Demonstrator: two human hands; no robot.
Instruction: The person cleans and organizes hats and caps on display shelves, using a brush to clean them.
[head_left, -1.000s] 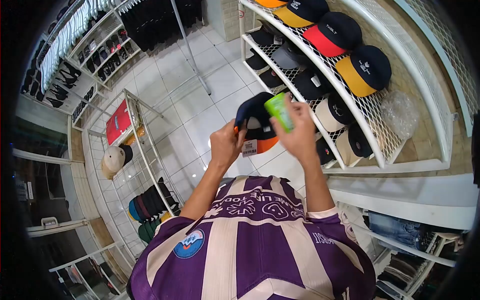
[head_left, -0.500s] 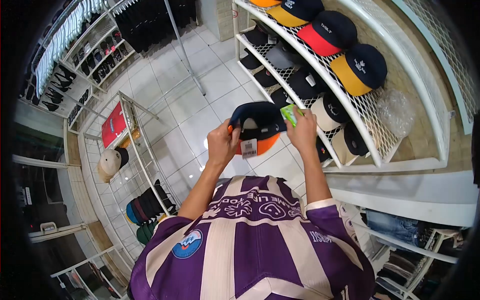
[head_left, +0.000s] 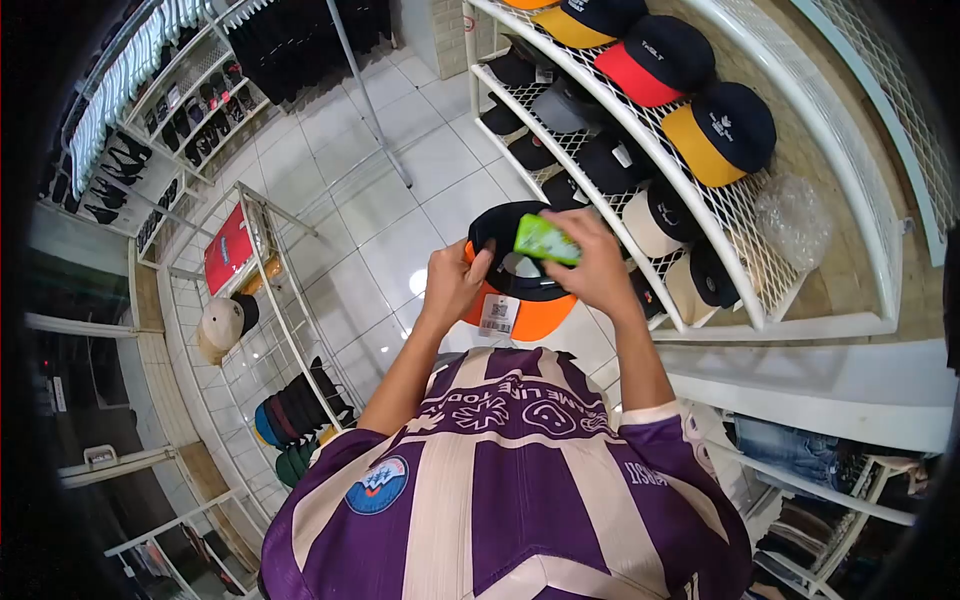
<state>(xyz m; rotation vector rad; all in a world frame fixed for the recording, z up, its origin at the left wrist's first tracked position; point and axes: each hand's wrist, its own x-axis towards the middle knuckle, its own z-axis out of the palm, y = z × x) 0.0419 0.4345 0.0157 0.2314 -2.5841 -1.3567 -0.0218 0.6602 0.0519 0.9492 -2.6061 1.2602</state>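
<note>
A dark cap with an orange brim is held up in front of me, its hollow inside facing up. My left hand is closed on the cap's left edge, thumb on the inner side. A white printed tag hangs over the brim. My right hand grips a small bright green packet above the cap's opening. The packet overlaps the far right part of the cap in this view, and its lower end is hidden by my fingers.
On the right, a white mesh shelf holds several caps, including a navy one with a yellow brim, and a crumpled clear plastic bag. At left stands a wire rack with a red package and a cream cap.
My right hand has moved left with the green packet, from the cap's right edge to over its opening. The cap has tilted, showing more of the brim and tag.
</note>
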